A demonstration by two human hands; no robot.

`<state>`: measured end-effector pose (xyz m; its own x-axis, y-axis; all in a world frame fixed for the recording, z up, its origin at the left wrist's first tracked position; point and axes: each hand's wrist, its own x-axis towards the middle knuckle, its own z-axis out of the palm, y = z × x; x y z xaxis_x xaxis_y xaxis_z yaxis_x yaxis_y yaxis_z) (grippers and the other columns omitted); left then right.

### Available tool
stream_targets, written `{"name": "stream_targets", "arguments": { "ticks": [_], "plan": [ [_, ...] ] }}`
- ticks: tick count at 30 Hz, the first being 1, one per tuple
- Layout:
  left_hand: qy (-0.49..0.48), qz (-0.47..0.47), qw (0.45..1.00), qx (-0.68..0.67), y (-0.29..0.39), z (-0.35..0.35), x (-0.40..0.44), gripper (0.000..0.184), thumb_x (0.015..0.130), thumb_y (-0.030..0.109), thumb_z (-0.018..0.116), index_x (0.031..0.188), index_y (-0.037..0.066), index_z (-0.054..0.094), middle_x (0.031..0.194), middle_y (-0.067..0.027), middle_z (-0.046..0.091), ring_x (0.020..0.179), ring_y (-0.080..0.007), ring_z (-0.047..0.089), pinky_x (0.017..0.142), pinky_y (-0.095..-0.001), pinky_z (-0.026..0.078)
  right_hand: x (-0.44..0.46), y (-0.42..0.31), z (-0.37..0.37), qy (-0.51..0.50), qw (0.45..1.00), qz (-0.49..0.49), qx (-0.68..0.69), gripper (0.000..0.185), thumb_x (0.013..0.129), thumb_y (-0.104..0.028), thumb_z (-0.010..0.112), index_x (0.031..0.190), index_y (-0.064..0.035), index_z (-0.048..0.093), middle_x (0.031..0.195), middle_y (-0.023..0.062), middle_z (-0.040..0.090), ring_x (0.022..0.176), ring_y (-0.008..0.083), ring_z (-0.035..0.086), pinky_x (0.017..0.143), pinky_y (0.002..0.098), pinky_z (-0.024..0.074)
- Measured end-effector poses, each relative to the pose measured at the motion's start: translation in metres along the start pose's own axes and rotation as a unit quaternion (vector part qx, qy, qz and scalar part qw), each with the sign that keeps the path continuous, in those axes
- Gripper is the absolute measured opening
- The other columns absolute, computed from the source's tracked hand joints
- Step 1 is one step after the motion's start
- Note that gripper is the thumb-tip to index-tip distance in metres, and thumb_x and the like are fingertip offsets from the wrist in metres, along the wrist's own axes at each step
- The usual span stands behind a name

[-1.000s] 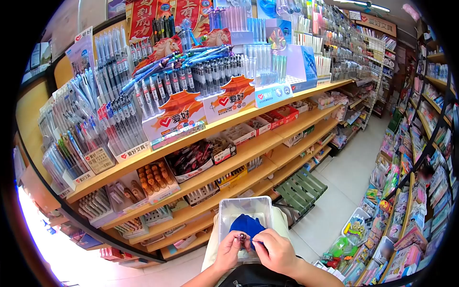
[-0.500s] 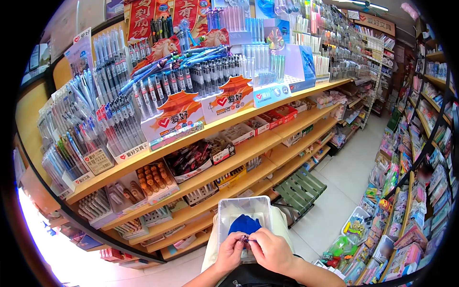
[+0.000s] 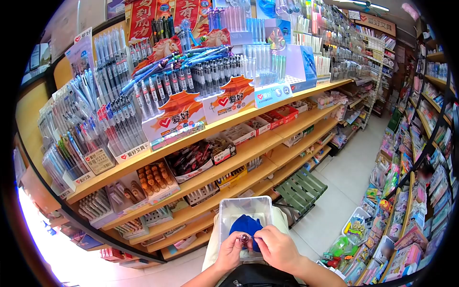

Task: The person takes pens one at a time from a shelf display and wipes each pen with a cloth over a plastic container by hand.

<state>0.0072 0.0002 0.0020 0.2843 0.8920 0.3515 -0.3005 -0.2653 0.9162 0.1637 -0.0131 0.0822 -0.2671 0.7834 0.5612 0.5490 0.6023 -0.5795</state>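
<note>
Over a clear plastic box on my lap, my left hand pinches a small, shiny, dark reddish-brown piece between thumb and fingertips. It is too small to name. My right hand is close beside it on the right, fingers pressed together. Whatever those fingers grip is hidden. A dark blue cloth lies bunched in the box just beyond both hands, and the right fingertips overlap its edge in view.
In front stands a tiered wooden shelf packed with pens and boxed stationery. A green slatted folding stool stands right of the box. Along the right, racks and baskets of goods border the tiled aisle.
My right hand has shifted slightly right, away from my left fingertips. The small reddish-brown piece stays in my left hand and shows more fully.
</note>
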Motion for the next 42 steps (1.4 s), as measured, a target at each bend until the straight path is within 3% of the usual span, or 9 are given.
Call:
{"name": "stream_targets", "arguments": {
  "ticks": [15,25,30,34,42],
  "plan": [
    [0.002,-0.018,1.0,0.008,0.003,0.001,-0.004,0.028,0.094,0.024,0.037,0.101,0.0,0.049,0.083,-0.0062,0.052,0.073,-0.0128,0.05,0.07,-0.0261,0.043,0.005,-0.006,0.005,-0.005,0.997,-0.068,-0.033,0.018,0.068,0.005,0.06,0.083,-0.0032,0.053,0.078,0.0095,0.053,0.062,0.0264,0.056,0.054,0.0333,0.0453],
    [-0.004,-0.013,1.0,0.014,-0.001,0.0,-0.005,0.018,0.095,0.02,0.037,0.095,0.003,0.044,0.077,-0.0032,0.046,0.068,-0.0108,0.045,0.064,-0.0243,0.041,0.001,-0.005,0.004,-0.043,0.997,-0.048,-0.048,0.015,0.07,0.001,0.059,0.082,-0.0028,0.051,0.076,0.0106,0.052,0.061,0.0285,0.055,0.053,0.0346,0.0452],
    [-0.031,0.006,0.999,-0.002,-0.001,0.003,-0.006,0.019,0.094,0.021,0.039,0.096,0.002,0.045,0.078,-0.0045,0.049,0.068,-0.0107,0.047,0.064,-0.0237,0.041,-0.001,0.001,0.006,-0.061,0.992,-0.051,-0.095,0.014,0.071,0.0,0.06,0.082,-0.0023,0.053,0.076,0.0105,0.052,0.062,0.0283,0.055,0.054,0.0346,0.0459],
    [-0.034,-0.035,0.998,-0.032,-0.002,-0.003,-0.002,0.024,0.094,0.025,0.039,0.097,0.002,0.046,0.078,-0.0056,0.051,0.069,-0.0111,0.049,0.064,-0.0239,0.042,-0.004,0.006,0.006,-0.044,0.997,-0.031,-0.057,0.012,0.072,0.0,0.06,0.082,-0.0023,0.054,0.077,0.0102,0.053,0.064,0.0281,0.056,0.055,0.0344,0.0465],
    [-0.021,-0.022,0.998,-0.056,-0.001,-0.003,0.002,0.029,0.093,0.028,0.039,0.091,0.002,0.049,0.081,-0.0056,0.049,0.066,-0.0111,0.048,0.062,-0.0235,0.041,0.002,-0.002,-0.007,0.008,1.0,-0.017,-0.002,0.014,0.071,0.003,0.061,0.081,-0.0034,0.055,0.077,0.0096,0.055,0.063,0.0269,0.056,0.054,0.0335,0.0459]
  ]
}}
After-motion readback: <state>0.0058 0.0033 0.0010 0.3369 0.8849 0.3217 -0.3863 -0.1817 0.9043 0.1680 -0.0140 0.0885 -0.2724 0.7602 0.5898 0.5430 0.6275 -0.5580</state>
